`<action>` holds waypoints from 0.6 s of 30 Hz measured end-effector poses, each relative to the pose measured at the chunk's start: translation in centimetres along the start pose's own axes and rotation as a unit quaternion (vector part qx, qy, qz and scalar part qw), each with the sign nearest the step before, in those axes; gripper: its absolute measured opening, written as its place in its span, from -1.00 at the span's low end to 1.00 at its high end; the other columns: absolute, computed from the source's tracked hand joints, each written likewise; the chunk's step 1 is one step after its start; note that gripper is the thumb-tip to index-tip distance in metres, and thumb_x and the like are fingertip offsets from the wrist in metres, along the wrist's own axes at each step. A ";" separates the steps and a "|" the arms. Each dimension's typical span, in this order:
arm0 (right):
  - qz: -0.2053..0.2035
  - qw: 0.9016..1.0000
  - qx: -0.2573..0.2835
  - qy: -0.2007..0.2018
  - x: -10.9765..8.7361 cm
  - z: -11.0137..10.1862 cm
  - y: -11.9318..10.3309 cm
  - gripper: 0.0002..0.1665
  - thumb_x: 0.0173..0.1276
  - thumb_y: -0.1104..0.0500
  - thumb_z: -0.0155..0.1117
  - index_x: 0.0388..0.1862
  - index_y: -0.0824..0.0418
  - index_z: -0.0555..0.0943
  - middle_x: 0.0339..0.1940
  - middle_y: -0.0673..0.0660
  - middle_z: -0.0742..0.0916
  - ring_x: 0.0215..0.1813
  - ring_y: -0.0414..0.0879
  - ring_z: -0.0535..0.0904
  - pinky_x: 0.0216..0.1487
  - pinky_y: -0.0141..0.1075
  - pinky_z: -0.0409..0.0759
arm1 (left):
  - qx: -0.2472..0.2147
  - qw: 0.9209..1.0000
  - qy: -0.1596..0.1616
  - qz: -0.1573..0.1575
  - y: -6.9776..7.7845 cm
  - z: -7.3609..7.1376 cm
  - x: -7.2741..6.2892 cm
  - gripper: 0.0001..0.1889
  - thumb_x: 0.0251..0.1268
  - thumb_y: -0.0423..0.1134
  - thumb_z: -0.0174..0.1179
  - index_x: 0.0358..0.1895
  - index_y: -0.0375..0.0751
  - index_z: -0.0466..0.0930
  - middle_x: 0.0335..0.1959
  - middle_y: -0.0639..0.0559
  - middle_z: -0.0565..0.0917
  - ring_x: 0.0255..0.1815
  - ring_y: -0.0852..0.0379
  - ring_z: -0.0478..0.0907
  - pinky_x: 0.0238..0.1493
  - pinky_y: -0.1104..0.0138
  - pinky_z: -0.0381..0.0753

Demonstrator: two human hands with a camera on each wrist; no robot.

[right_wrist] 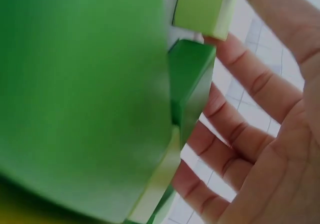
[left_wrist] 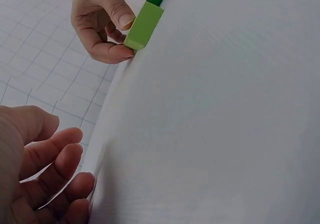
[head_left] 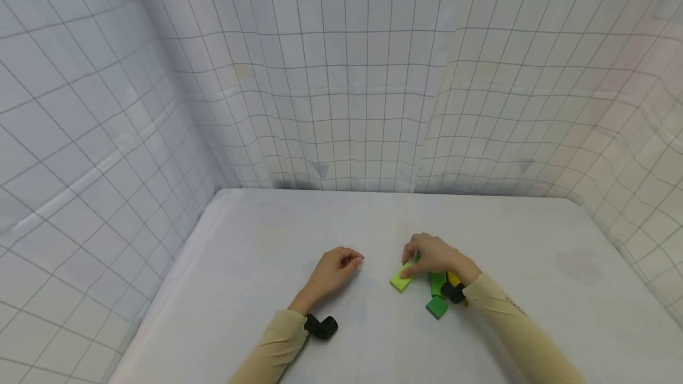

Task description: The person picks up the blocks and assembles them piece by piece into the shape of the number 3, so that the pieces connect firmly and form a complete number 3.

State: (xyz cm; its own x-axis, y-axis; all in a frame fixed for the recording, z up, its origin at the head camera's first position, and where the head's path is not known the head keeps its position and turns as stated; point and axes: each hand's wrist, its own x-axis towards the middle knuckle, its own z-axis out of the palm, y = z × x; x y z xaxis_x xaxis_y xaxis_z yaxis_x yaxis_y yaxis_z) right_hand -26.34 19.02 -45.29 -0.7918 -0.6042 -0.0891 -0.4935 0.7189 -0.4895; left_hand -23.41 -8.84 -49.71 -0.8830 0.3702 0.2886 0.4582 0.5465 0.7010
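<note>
A light green block [head_left: 398, 282] [left_wrist: 145, 26] lies on the white table, pinched between the thumb and a finger of my right hand [head_left: 433, 253]. Close by that hand's other fingers, a dark green block [right_wrist: 190, 66] appears in the right wrist view; whether they touch it I cannot tell. To the left, my left hand [head_left: 332, 270] is held near the table with its fingers loosely curled and nothing in them. A mid-green block [head_left: 437, 284] and a yellow block [head_left: 453, 278] sit partly hidden under the right wrist. Nearer me is a small green block [head_left: 437, 307].
The white table [head_left: 256, 289] spreads out around both hands. White grid-patterned curtains [head_left: 368, 88] hang behind it and at the sides. A black strap device [head_left: 321, 327] is on the left wrist, another [head_left: 453, 293] on the right.
</note>
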 end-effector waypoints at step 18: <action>-0.051 0.998 0.037 -0.029 -1.3 -0.8 1.0 -0.64 0.10 0.06 0.50 -0.11 0.07 0.66 -0.15 -0.04 0.56 -0.08 -0.09 0.42 -0.01 -0.12 0.40 | -0.017 0.999 0.037 -0.014 -0.7 0.2 0.0 -0.86 0.36 -0.19 0.17 -0.21 -0.11 0.70 -0.40 0.19 0.57 -0.43 0.25 0.41 -0.37 0.36 0.42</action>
State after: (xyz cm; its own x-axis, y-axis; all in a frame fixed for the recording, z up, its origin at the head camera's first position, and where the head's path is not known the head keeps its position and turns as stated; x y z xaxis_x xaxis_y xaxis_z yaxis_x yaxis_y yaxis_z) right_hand -26.08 20.78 -44.93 -0.7155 -0.6934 -0.0855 -0.5405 0.6270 -0.5610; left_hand -23.75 -9.07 -50.31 -0.9014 0.2971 0.3149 0.4301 0.5305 0.7305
